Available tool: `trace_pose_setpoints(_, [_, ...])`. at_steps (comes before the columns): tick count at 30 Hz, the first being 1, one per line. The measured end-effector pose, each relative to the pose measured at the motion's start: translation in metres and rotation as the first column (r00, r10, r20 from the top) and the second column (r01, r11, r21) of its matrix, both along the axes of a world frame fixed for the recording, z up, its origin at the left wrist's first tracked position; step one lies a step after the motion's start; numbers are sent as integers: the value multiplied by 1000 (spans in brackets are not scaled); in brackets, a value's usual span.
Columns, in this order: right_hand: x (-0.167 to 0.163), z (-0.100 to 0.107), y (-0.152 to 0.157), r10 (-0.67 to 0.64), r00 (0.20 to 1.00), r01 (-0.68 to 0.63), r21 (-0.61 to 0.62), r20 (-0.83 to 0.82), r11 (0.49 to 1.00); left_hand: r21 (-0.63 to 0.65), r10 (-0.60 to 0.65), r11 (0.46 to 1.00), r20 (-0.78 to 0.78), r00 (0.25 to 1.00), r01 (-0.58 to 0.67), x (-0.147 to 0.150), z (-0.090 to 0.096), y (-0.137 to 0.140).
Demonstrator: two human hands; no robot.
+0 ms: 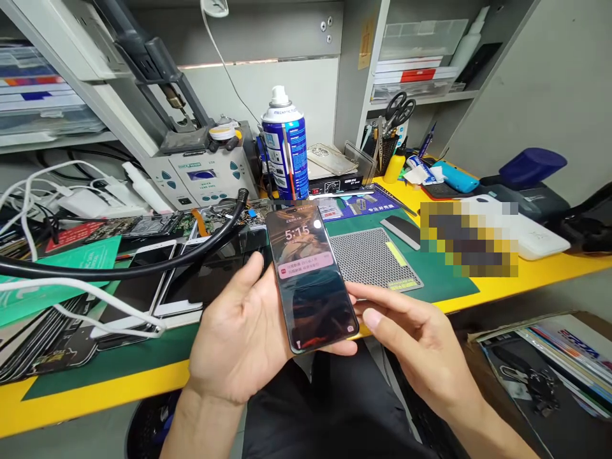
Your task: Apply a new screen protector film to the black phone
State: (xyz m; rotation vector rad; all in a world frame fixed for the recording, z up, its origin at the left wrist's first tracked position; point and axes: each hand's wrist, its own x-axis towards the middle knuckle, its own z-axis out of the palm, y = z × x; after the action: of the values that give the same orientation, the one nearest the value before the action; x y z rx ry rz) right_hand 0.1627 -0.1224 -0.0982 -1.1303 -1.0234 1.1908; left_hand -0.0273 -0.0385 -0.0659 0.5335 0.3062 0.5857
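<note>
A black smartphone (308,277) lies face up across the palm of my left hand (241,331), above my lap in front of the bench. Its screen is lit, showing 5:15 and a notification card. My left thumb rests along the phone's left edge. My right hand (421,344) is beside the phone's lower right edge, its fingers curled and its fingertips touching that side and the underside of the phone.
A yellow-edged bench with a green mat (430,268) holds a grey perforated pad (370,258), a blue spray can (285,150), a soldering station (201,175), a thick black hose (143,268), several phones and screens (162,280) and white cables (71,293). Magazines (564,357) lie lower right.
</note>
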Motion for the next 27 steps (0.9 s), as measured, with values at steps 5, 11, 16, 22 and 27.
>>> trace_pose_setpoints(5, [-9, -4, -2, 21, 996, -22, -10, -82, 1000, 114, 201, 976, -122, 972, -188, 5, -4, -11])
trace_pose_setpoints(11, [-20, -5, 0, -26, 999, 23, -82, -40, 996, 199, 278, 950, -195, 941, -239, 13, -5, -15])
trace_pose_setpoints(16, [-18, -5, -2, 95, 978, -117, -108, -186, 987, 185, 277, 954, -249, 928, -235, 14, -8, -16])
trace_pose_setpoints(22, [-9, 0, -3, 197, 974, -205, -72, -111, 976, 204, 255, 957, -269, 929, -204, 11, -10, -17])
trace_pose_setpoints(27, [0, 2, 1, 215, 976, -217, -77, -38, 973, 171, 186, 975, -276, 943, -142, 7, -8, -16])
